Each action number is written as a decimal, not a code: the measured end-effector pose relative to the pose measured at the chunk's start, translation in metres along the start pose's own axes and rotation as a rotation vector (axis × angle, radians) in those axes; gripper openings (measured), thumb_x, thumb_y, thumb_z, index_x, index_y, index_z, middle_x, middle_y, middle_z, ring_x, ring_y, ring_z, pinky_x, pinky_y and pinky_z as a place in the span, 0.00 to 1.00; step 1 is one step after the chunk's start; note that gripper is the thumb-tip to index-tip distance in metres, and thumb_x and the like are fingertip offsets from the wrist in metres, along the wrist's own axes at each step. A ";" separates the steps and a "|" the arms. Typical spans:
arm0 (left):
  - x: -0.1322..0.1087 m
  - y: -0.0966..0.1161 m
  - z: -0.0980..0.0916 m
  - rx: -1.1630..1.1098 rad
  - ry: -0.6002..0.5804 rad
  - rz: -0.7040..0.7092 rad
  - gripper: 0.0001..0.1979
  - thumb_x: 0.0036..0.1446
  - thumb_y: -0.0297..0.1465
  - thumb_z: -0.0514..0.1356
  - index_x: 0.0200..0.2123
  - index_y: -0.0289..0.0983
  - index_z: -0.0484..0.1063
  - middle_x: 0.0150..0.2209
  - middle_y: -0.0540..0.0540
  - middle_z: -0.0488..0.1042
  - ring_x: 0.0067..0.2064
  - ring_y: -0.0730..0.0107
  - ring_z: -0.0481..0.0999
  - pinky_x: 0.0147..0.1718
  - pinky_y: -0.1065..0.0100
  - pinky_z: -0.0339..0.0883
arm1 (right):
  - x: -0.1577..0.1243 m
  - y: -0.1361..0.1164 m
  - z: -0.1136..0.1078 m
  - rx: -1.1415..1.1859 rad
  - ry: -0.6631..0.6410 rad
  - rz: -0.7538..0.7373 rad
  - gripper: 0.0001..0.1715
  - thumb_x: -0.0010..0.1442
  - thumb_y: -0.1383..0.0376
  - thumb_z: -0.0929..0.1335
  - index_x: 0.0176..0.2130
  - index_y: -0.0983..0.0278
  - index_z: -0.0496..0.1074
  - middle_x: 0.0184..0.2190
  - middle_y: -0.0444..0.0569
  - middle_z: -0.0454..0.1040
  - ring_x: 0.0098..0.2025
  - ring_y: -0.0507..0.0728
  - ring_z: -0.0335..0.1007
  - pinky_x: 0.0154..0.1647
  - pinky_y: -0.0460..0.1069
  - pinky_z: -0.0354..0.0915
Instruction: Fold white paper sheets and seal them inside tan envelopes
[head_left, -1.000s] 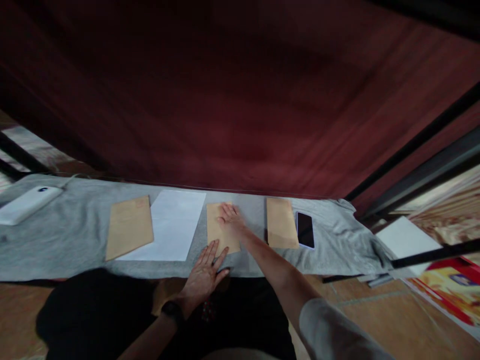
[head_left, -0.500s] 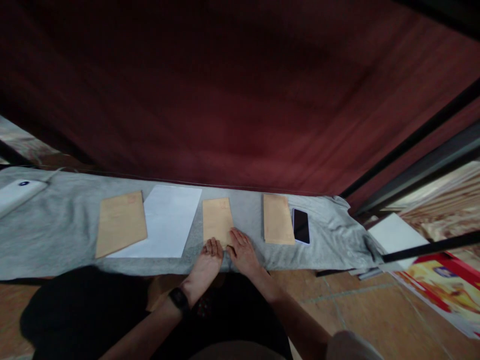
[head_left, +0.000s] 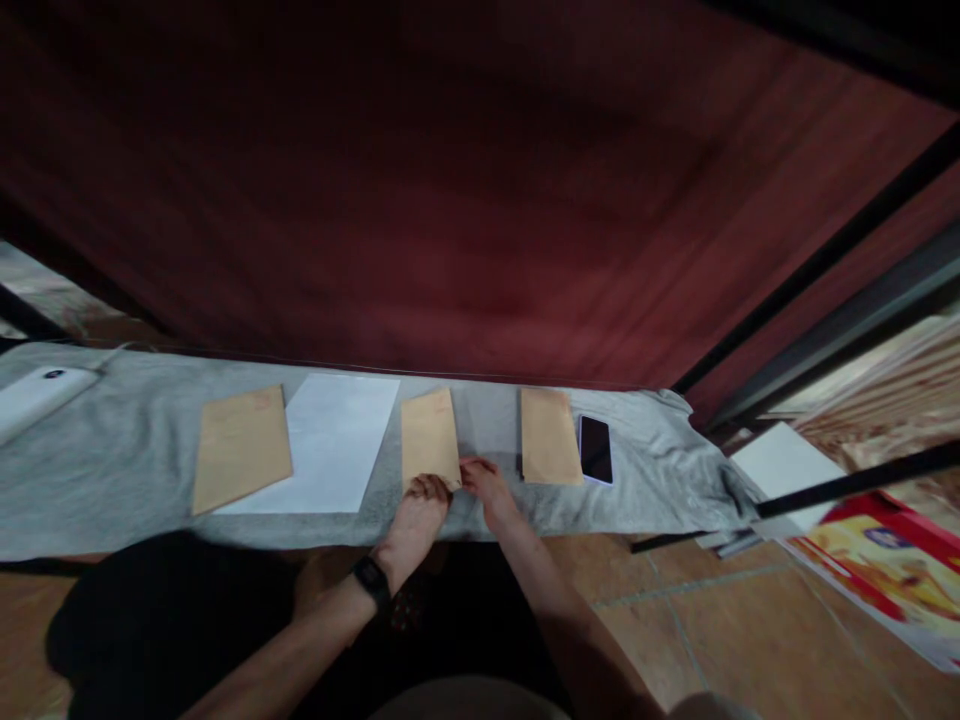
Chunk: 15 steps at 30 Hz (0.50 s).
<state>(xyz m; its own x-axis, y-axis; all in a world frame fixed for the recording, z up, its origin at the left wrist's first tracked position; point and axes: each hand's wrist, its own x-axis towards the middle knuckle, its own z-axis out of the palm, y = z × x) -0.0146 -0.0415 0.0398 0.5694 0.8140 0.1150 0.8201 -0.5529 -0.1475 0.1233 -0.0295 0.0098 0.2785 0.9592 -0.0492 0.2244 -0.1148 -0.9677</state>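
Note:
A small brown paper envelope with faint red marks at its top lies slightly tilted on the grey cloth. My left hand, a dark watch on its wrist, has its fingers curled over the envelope's near edge. At the near right corner, the fingers of my right hand are closed on the edge; the fingertips are partly hidden. Left of my hands, a larger brown envelope overlaps a sheet of white paper. A stack of small brown envelopes lies to the right.
A dark-screened phone touches the right-hand envelopes. A white device with a cord rests at the far left of the grey cloth. Behind stands a dark red fabric panel. A colourful box is below at the right.
The small envelope has tilted, its top swinging a little left. My right hand has gone from lying flat on its corner to gripping its right edge. The view has shifted slightly.

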 end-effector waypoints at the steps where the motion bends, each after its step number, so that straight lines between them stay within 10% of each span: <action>1: 0.001 0.001 -0.003 -0.037 0.001 -0.014 0.18 0.59 0.18 0.49 0.46 0.25 0.75 0.39 0.28 0.78 0.44 0.50 0.79 0.40 0.56 0.74 | -0.001 -0.003 0.000 0.047 -0.017 0.000 0.22 0.67 0.56 0.61 0.44 0.65 0.78 0.31 0.50 0.81 0.35 0.58 0.79 0.35 0.51 0.74; 9: 0.020 -0.027 -0.029 -0.952 0.276 -0.526 0.15 0.65 0.38 0.52 0.32 0.37 0.73 0.31 0.41 0.77 0.35 0.60 0.79 0.38 0.62 0.74 | -0.005 -0.049 -0.005 0.374 -0.089 -0.079 0.23 0.66 0.53 0.63 0.51 0.63 0.76 0.51 0.53 0.79 0.47 0.59 0.79 0.47 0.55 0.76; 15: 0.016 -0.009 -0.001 -1.980 0.236 -0.885 0.13 0.62 0.39 0.57 0.27 0.39 0.65 0.26 0.48 0.75 0.33 0.70 0.79 0.44 0.63 0.76 | -0.014 -0.051 -0.010 -0.146 -0.081 -0.399 0.24 0.71 0.61 0.57 0.59 0.62 0.72 0.61 0.50 0.72 0.64 0.55 0.66 0.68 0.53 0.62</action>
<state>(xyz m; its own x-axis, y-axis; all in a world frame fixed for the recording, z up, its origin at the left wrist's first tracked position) -0.0127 -0.0236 0.0437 -0.0154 0.9448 -0.3274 -0.3085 0.3070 0.9003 0.1172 -0.0395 0.0620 0.0697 0.9524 0.2968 0.4315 0.2395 -0.8698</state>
